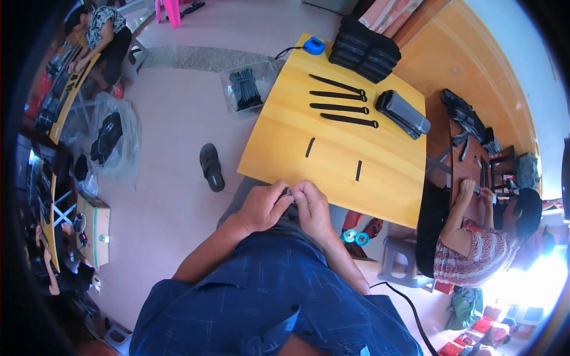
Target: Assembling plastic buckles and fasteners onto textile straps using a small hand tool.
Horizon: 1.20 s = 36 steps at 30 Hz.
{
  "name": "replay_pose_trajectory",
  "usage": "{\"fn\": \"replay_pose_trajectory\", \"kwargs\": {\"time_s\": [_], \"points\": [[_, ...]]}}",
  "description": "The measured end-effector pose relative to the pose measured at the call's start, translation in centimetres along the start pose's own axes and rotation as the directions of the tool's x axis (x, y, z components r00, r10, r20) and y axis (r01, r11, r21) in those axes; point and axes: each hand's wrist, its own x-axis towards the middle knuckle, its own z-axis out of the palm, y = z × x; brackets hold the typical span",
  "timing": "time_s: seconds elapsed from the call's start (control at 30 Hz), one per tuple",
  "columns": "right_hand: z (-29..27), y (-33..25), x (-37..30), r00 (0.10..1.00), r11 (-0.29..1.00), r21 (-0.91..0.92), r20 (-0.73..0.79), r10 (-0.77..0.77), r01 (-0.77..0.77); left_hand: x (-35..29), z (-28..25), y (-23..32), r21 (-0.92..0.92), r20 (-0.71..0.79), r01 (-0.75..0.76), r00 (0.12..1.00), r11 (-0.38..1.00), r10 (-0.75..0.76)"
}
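Pinching one small black strap (289, 194) between them, the left hand (261, 206) and right hand (313, 207) are pressed together at the near edge of the yellow wooden tabletop (285, 142). On it lie four long straps (341, 102), two short strips (310, 147), a blue tape measure (314, 45) and two black stacks (364, 49). One sandal (211, 167) lies on the pale floor (178, 196), and two other people work nearby.

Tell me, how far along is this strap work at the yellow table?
Done, by the look of it: four long black straps lie in a neat row on the yellow table, beside a grey-black bundle. In hand: the left hand and right hand pinch a small dark piece together. Seemingly left: two short black strips on the table and a clear bin of black pieces on the floor.
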Motion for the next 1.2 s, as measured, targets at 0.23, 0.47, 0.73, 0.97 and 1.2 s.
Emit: {"fn": "replay_pose_trajectory", "kwargs": {"time_s": [0.23, 0.47, 0.73, 0.97, 1.2], "points": [[0.6, 0.9, -0.1, 0.998, 0.999, 0.029, -0.058, -0.022, 0.024, 0.3, 0.7, 1.5, -0.005, -0.153, 0.058, 0.987, 0.998, -0.058], [-1.6, -1.4, 0.3, 0.993, 0.992, -0.069, 0.06, -0.102, 0.106, 0.5, 0.3, 1.6, -0.165, -0.173, 0.116, 0.974, 0.979, -0.145], [-4.7, -0.9, 2.6, 0.915, 0.92, -0.242, 0.338, -0.218, 0.309, 1.2, -0.2, 1.5, -0.116, -0.06, 0.085, 0.994, 0.99, -0.092], [-6.2, -0.6, 3.8, 0.821, 0.946, 0.143, 0.471, -0.324, 0.291, 1.8, -1.3, 2.6, -0.174, 0.028, -0.02, 0.999, 0.985, 0.025], [-5.8, -1.0, 4.2, 0.911, 0.923, 0.369, 0.336, -0.24, 0.107, 3.4, -0.8, 3.6, -0.378, -0.02, -0.004, 1.0, 0.926, -0.004]]}}
